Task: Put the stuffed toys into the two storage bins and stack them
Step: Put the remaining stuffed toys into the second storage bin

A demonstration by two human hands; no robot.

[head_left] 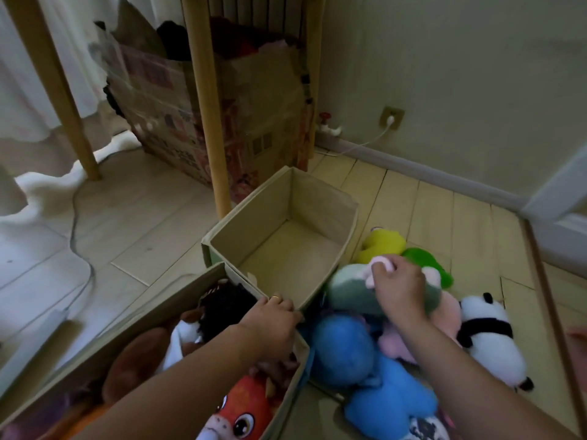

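Toys lie in a heap on the wooden floor [428,211] to my right, and my right hand [401,289] is down among them, fingers closed on a grey-green plush [346,289] with pale pink parts. Just beyond it sit a yellow toy [382,246] and a bright green one [425,260]. Nearer me are a blue plush [365,369], a pink one [395,339] under my forearm, and a panda [490,338] lying at the outer edge of the pile.

My left hand [270,330] reaches down into the near bin [300,369]; its fingers curl downward, but I cannot tell whether they grip anything. That bin already holds a brown plush [136,360], a dark curly-haired toy [225,308] and an orange big-eyed one [246,408]. The far bin [320,198] stands touching it, corner to corner, open and bare inside.

Behind the bins stand a wooden rack leg [209,122] and a cardboard box [165,100].
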